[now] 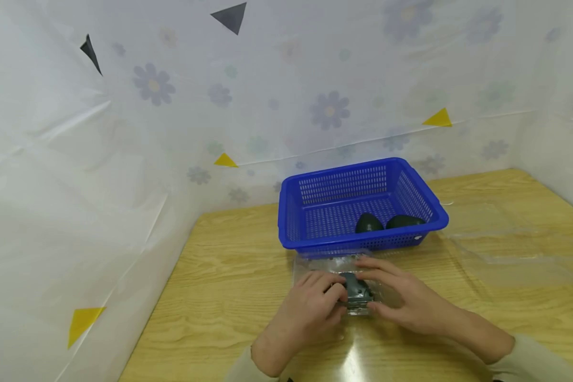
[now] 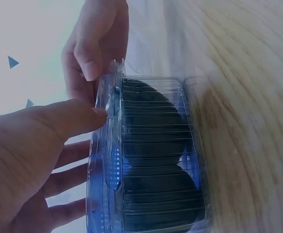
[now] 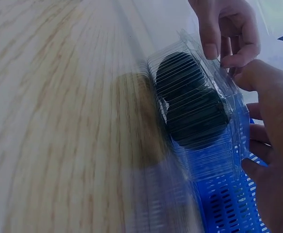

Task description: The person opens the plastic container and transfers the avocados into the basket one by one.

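Note:
A clear plastic clamshell container (image 2: pixel 156 77) stands on the table before me, with two dark green avocados (image 3: pixel 195 111) inside. Its lid (image 2: pixel 99 194) lies over them, both hands upon it. My left hand (image 1: pixel 310 302) holds the lid's left side with bent fingers, thumb tip right at the rim in the left wrist view. Across the right side spreads my right hand (image 1: pixel 410 302), its fingers fairly straight, the index at the back and the thumb at the front edge. Just behind the container is a blue plastic basket (image 1: pixel 346 207) with two more avocados (image 1: pixel 369 223).
More clear plastic containers (image 1: pixel 501 239) lie on the right of the wooden table (image 1: pixel 219 276). A white flowered sheet (image 1: pixel 267 106) with yellow and grey triangles encloses the table at the back and sides.

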A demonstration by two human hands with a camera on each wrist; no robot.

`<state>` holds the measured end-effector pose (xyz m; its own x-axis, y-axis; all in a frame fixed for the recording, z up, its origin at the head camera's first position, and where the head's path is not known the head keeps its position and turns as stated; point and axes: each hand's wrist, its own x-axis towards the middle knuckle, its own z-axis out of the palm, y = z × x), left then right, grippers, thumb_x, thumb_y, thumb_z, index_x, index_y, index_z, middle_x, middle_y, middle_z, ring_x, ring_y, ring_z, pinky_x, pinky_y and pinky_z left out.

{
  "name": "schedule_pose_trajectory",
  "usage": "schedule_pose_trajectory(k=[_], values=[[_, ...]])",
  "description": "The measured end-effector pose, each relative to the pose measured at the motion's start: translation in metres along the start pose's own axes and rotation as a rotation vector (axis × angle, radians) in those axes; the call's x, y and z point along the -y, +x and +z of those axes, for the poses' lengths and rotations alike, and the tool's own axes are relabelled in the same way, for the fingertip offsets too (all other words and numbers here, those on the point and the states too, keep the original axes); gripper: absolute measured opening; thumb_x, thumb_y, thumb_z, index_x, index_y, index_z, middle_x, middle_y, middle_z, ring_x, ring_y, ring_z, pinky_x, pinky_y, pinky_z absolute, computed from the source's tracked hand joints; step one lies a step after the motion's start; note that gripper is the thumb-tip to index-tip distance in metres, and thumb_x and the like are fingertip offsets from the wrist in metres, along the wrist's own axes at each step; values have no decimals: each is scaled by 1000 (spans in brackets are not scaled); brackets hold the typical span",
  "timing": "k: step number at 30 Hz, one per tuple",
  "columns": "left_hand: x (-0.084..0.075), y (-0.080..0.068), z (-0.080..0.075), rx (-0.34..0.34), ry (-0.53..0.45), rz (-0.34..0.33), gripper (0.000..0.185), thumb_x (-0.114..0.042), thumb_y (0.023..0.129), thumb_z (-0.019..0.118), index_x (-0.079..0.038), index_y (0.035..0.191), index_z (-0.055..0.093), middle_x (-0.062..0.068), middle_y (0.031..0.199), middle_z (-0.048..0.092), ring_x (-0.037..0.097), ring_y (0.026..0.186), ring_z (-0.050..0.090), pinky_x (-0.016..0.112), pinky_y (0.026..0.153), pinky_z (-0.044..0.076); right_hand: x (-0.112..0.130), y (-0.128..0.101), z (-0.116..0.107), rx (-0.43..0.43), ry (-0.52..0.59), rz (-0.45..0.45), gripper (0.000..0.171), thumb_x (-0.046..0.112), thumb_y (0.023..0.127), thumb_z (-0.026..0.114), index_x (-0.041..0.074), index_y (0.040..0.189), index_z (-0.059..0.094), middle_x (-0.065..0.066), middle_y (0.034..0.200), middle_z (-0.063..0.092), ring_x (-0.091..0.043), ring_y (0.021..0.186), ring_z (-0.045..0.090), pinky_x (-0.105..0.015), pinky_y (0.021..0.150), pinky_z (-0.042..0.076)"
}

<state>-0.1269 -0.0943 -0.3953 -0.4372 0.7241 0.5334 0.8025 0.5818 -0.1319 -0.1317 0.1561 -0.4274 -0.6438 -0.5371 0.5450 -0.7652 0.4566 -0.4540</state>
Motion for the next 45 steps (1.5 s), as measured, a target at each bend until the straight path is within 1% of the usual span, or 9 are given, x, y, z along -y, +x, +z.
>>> schedule_pose_trajectory(k=[8,11,16,22,25,32,35,39,45], values=[[-4,1,7,-83,164,89,18,-15,78,71,-21,94,64,-6,105,69,9,96,67,24,82,57,-1,-3,-1,-163,20,7,48,-4,77,78,19,117,65,-2,121,62,-12,112,58,-5,100,40],[-6,1,8,-97,176,107,12,-11,84,64,-21,91,62,-6,105,68,10,96,66,24,82,57,-1,-5,-1,-181,39,49,46,-7,77,76,18,114,66,2,113,62,-9,103,60,-11,90,49],[-8,-1,9,-105,200,122,10,-12,93,59,-21,90,64,-6,106,67,11,98,65,25,85,57,0,-7,-1,-134,115,136,36,-8,80,72,7,112,65,2,105,63,-10,91,62,-22,74,58],[-9,0,7,-122,195,87,12,-12,87,57,-21,87,65,-6,103,68,11,95,66,27,79,58,4,-12,1,-93,183,240,33,-5,85,70,4,115,61,4,90,61,0,82,59,-22,68,56],[-8,0,5,-139,206,69,13,-11,84,55,-21,84,64,-6,101,68,12,93,66,28,78,59,5,-15,1,-87,201,267,33,-3,87,70,5,117,60,6,88,59,2,81,57,-21,66,55],[-8,0,2,-117,218,63,10,-17,77,68,-20,86,66,-6,101,67,12,93,65,26,76,59,5,-21,2,-51,309,279,42,-9,85,64,6,123,54,6,87,60,-3,77,57,-21,62,52],[-9,1,4,-143,239,83,9,-15,78,63,-21,85,65,-7,100,67,10,90,65,24,73,58,4,-23,2,-31,354,277,47,-12,82,62,5,125,51,4,87,61,-5,76,58,-21,61,50],[-9,1,7,-176,247,101,11,-14,80,57,-21,82,65,-7,99,68,10,87,66,22,70,56,4,-26,-1,35,456,302,47,-7,89,61,2,131,44,-3,91,63,-8,77,60,-22,63,51],[-8,0,8,-163,197,80,14,-12,86,51,-18,89,64,-6,100,66,10,87,65,21,73,57,3,-27,-1,110,619,349,47,3,98,58,-3,137,35,-18,94,63,-15,74,63,-27,62,56]])
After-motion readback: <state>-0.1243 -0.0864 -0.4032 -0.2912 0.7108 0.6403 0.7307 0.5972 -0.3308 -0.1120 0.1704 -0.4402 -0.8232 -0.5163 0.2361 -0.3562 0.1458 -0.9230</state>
